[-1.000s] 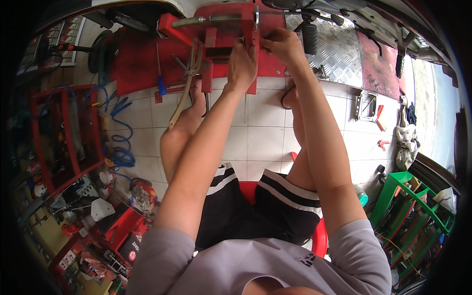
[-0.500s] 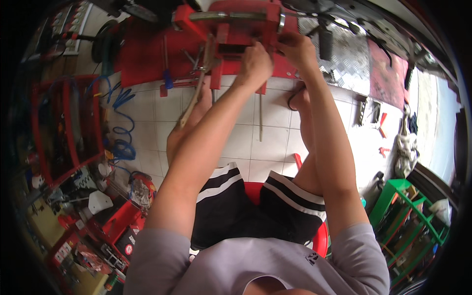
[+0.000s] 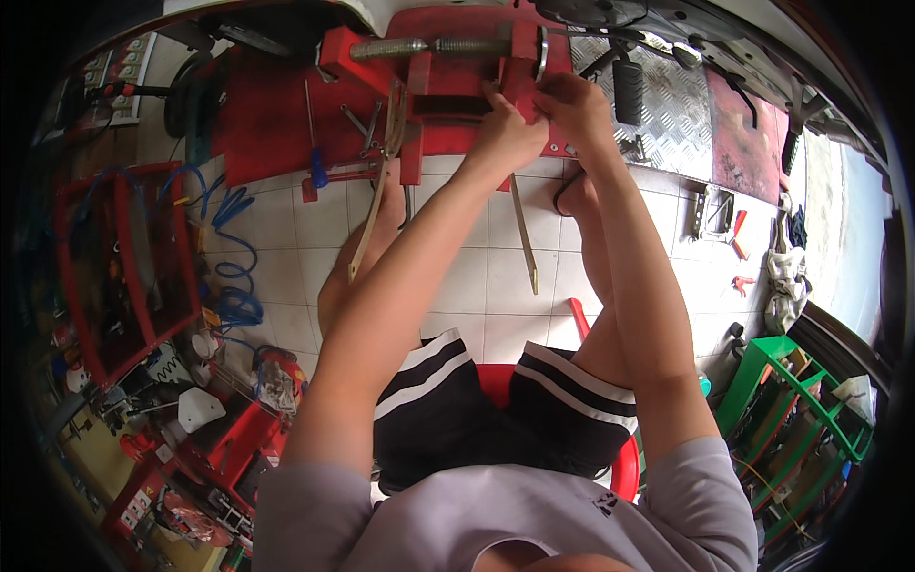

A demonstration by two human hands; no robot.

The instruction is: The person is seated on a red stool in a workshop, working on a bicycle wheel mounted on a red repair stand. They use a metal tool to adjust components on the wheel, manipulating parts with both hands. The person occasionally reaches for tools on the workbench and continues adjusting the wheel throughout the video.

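Note:
A red metal clamp frame [image 3: 414,153] stands at the near end of the red bench, with a threaded rod [image 3: 400,48] across its top. My left hand [image 3: 513,136] is closed by the frame's right-hand upright [image 3: 519,81], thumb and fingertips against it. Beside it my right hand [image 3: 578,110] has its fingers curled together in a pinch, close to my left fingertips. What either hand grips is hidden by the fingers. One long brass-coloured lever [image 3: 523,234] hangs below my left hand. Another brass-coloured lever [image 3: 373,205] hangs at the frame's left side.
On the red bench [image 3: 257,124] lie a blue-handled screwdriver [image 3: 318,162] and several wrenches [image 3: 362,124]. A coiled blue hose [image 3: 238,257] and a red rack [image 3: 124,257] are at left. At right are a black pedal [image 3: 627,92] and a green rack [image 3: 762,381].
The lever below my left hand has swung its lower end to the right. My left hand has shifted right and slightly down, closer to my right hand.

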